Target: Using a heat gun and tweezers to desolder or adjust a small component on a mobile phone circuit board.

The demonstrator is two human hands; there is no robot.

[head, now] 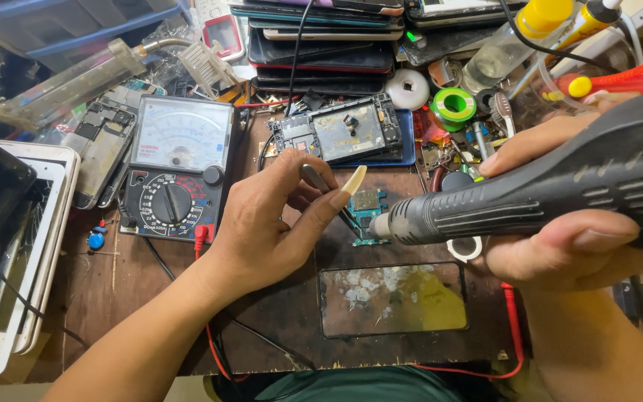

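My left hand [273, 223] pinches thin metal tweezers [320, 182], whose tips reach down to a small green circuit board [368, 212] on the wooden bench. My right hand [560, 231] grips a thick black hot-air handpiece [530, 197]. Its metal nozzle [379, 225] points left at that board, almost touching it. The board's right part is hidden behind the nozzle.
An analogue multimeter [176, 167] lies to the left, its red lead [210, 350] trailing along the bench front. An opened phone frame [344, 134] sits behind the board, a glass phone screen [392, 298] in front. Stacked phones [321, 45], solder reels [453, 104], bottles [515, 37] and tablets [16, 246] crowd the edges.
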